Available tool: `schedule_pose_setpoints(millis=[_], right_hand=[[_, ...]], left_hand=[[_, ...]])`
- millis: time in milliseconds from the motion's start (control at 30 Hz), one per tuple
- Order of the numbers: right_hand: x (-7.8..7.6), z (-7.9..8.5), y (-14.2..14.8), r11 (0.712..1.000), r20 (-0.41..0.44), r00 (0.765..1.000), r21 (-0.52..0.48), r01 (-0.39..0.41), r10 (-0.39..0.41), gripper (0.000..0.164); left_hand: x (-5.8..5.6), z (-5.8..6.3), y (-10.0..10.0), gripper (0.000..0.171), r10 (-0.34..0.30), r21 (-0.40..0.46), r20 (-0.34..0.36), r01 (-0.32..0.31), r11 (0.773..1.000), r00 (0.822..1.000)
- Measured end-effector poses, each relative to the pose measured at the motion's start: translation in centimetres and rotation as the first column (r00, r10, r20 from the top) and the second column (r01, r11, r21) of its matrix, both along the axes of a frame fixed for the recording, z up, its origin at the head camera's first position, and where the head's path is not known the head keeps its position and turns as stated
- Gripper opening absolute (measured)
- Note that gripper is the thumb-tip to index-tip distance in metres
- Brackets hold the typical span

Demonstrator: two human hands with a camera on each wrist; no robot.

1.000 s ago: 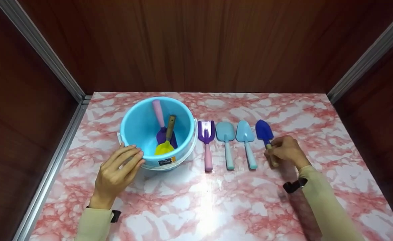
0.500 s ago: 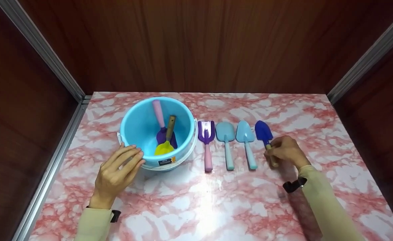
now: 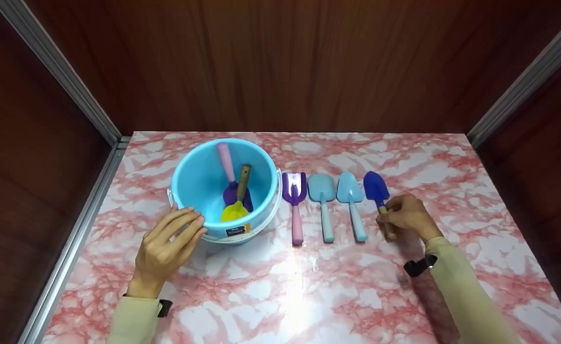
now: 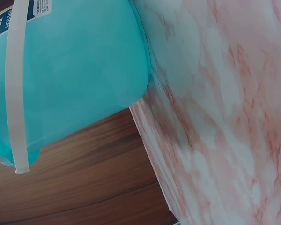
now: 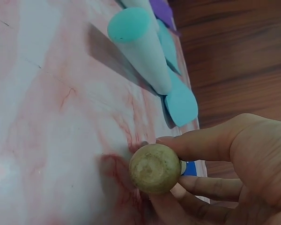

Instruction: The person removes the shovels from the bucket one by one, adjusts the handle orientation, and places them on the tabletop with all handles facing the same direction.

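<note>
Head view: right hand (image 3: pixel 409 215) pinches dark-blue trowel (image 3: pixel 377 187) by its handle (image 5: pixel 154 168), left hand (image 3: pixel 162 249) rests extended fingers (image 3: pixel 183 228) against light-blue bucket (image 3: pixel 194 177).

Left hand (image 3: pixel 168 243), fingers (image 3: pixel 185 224) nearly straight; right hand (image 3: pixel 410 215) pinching between thumb (image 3: pixel 391 218) and fingers.

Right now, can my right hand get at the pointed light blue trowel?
Probably yes: the right hand should first release the dark blue trowel it pinches, but nothing visible blocks its way to the pointed light blue trowel.

Label (image 4: pixel 0 24) on bucket (image 4: pixel 84 61): possibly “HOT”
</note>
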State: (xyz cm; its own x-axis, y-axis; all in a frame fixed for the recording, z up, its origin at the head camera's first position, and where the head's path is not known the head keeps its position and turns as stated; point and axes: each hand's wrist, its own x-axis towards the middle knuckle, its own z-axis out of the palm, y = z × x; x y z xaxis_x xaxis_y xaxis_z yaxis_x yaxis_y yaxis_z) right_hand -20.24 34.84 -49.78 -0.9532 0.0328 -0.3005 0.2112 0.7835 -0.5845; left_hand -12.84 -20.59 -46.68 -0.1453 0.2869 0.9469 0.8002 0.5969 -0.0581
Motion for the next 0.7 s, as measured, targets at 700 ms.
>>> schedule_pose_setpoints(millis=[700], right_hand=[[0.2, 1.0, -0.2, 0.999, 0.039, 0.999, 0.04, -0.02, 0.018, 0.052]], left_hand=[[0.0, 0.0, 0.1, 0.021, -0.011, 0.008, 0.009, 0.01, 1.0, 1.0]])
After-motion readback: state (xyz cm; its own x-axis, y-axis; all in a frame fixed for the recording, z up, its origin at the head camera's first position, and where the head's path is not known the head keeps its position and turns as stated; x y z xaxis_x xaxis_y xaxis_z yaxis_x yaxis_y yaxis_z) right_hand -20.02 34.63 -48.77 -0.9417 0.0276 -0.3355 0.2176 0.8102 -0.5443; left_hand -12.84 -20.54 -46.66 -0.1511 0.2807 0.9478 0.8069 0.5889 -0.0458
